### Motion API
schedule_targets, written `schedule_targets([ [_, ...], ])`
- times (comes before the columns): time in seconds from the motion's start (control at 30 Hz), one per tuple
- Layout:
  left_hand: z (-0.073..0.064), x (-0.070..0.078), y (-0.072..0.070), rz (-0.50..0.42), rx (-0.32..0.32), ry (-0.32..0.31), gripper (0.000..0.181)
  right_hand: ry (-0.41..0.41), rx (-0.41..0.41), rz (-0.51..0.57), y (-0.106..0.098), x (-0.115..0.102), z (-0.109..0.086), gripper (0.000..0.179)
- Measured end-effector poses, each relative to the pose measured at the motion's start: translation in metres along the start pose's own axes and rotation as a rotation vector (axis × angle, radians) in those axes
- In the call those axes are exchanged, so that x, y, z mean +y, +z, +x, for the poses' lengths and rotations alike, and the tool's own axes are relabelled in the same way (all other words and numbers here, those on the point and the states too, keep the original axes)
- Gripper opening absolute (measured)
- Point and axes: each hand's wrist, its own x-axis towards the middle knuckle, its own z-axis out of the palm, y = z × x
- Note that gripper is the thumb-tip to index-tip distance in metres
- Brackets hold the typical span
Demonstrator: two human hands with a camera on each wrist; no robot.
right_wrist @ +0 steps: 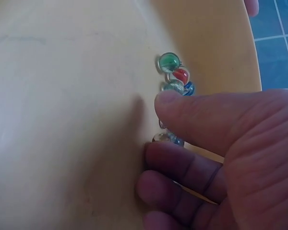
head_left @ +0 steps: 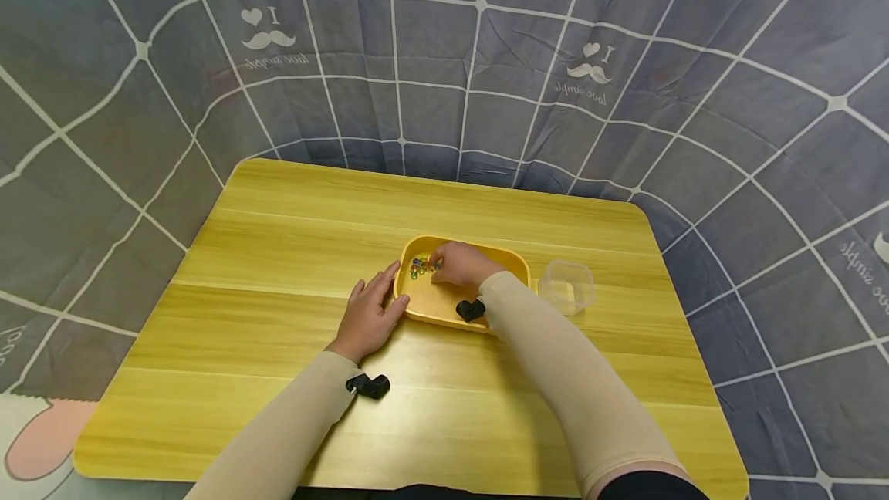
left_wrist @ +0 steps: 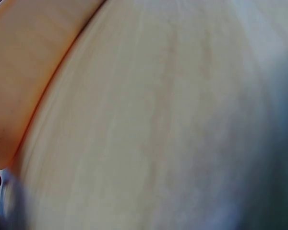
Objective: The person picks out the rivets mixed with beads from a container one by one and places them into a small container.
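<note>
Several glass marbles (head_left: 420, 267) lie together at the left end of a yellow plastic tray (head_left: 434, 320). My right hand (head_left: 461, 264) reaches into the tray from the right, its fingertips among the marbles. In the right wrist view, green, red and blue marbles (right_wrist: 169, 63) show beyond the thumb. Other marbles (right_wrist: 162, 138) lie between the thumb and forefinger, which stand apart; the fingertips partly hide them. My left hand (head_left: 373, 315) rests on the table against the tray's left end, fingers extended and thumb at the near corner. The left wrist view catches the tray's side (left_wrist: 36, 72).
A clear plastic box (head_left: 568, 288) stands just right of the tray. Both are on a yellow wood-grain table (head_left: 278, 253) with rounded corners. A grey checked cloth (head_left: 444, 60) hangs behind the table and along its sides.
</note>
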Motion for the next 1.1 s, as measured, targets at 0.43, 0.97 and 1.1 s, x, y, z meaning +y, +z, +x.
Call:
schedule_targets([
  [0.43, -0.008, -0.003, 0.012, -0.003, 0.041, 0.023, 0.059, -0.017, -0.014, -0.025, 0.009, -0.005, -0.005, 0.028],
  [0.97, -0.012, -0.003, 0.017, 0.004, 0.05, 0.038, 0.059, -0.111, 0.012, -0.038, 0.021, -0.007, 0.001, 0.005],
  [1.1, -0.011, -0.003, 0.017, 0.005, 0.048, 0.04, 0.059, -0.128, 0.017, -0.038, 0.021, -0.008, 0.0, 0.004],
])
